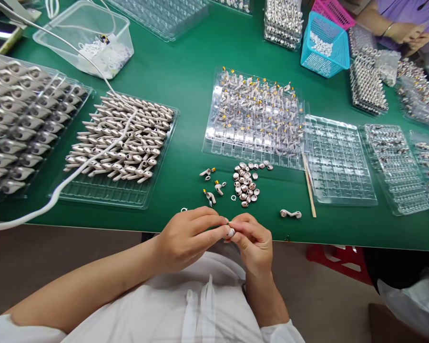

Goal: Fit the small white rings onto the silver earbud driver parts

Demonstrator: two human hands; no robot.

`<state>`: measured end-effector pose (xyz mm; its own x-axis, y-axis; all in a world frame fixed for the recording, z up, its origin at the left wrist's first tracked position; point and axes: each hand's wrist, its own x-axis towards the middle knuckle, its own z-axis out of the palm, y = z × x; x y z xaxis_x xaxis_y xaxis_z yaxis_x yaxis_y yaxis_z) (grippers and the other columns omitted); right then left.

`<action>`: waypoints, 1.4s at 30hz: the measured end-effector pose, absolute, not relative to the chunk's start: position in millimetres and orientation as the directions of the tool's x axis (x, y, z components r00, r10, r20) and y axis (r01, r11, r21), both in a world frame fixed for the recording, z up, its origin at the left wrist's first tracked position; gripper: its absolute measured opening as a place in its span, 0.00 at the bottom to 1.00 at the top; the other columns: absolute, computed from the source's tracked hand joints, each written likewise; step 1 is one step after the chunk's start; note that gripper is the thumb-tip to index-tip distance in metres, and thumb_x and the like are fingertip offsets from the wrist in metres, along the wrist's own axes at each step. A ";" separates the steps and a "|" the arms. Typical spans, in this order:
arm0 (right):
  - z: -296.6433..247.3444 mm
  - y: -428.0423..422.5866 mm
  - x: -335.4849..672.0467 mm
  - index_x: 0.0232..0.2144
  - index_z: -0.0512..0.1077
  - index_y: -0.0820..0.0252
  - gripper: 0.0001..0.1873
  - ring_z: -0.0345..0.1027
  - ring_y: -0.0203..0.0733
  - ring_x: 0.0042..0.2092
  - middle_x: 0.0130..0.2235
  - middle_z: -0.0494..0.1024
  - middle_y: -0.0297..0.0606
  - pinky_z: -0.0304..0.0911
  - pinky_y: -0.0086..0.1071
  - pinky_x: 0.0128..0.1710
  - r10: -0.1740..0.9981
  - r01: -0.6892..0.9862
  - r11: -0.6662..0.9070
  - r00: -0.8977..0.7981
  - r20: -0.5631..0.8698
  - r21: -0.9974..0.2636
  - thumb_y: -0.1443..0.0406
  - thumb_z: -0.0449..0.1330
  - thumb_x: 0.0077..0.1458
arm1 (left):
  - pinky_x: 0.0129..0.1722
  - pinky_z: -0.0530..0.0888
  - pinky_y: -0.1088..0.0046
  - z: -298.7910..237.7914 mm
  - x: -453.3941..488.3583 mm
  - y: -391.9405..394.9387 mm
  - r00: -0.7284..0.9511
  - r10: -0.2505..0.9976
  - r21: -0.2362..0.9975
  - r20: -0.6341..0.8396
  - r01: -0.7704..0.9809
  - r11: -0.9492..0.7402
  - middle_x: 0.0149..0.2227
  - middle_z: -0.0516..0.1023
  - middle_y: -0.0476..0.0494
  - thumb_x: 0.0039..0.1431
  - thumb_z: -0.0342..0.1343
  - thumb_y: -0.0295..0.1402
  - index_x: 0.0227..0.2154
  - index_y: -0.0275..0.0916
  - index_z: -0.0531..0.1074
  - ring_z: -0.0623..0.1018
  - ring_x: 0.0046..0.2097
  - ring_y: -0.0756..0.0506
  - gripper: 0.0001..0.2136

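Between the fingertips of both hands is a small white earbud (230, 232), mostly covered by the fingers. My left hand (193, 236) pinches it from the left, and my right hand (252, 238) grips it from the right. Just beyond the hands lies a pile of round earbud caps (246, 183). To the left of that pile are a few loose earbud stems (210, 196) with yellow tabs. A white ring (233, 197) lies beside the caps. An assembled-looking earbud piece (290, 214) rests alone to the right.
A tray of earbud stems (121, 138) stands left, crossed by a white cable (89, 162). Past the caps is a tray of parts with yellow tabs (257, 112). A wooden stick (309, 188) lies beside a clear tray (339, 162). A co-worker's hands (411, 35) are at upper right, near a blue basket (325, 45).
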<state>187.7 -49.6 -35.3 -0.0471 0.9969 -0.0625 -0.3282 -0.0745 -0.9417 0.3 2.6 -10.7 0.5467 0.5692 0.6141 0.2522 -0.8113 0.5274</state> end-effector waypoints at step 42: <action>-37.5 -46.7 187.0 0.35 0.81 0.52 0.08 0.72 0.35 0.28 0.34 0.74 0.35 0.75 0.31 0.25 0.974 -0.447 -0.222 -0.066 -0.215 -0.867 0.64 0.70 0.49 | 0.33 0.76 0.73 -15.2 1.1 0.4 0.532 0.600 0.543 0.598 0.282 -0.791 0.36 0.80 0.39 0.62 0.50 0.22 0.43 0.35 0.73 0.76 0.36 0.47 0.10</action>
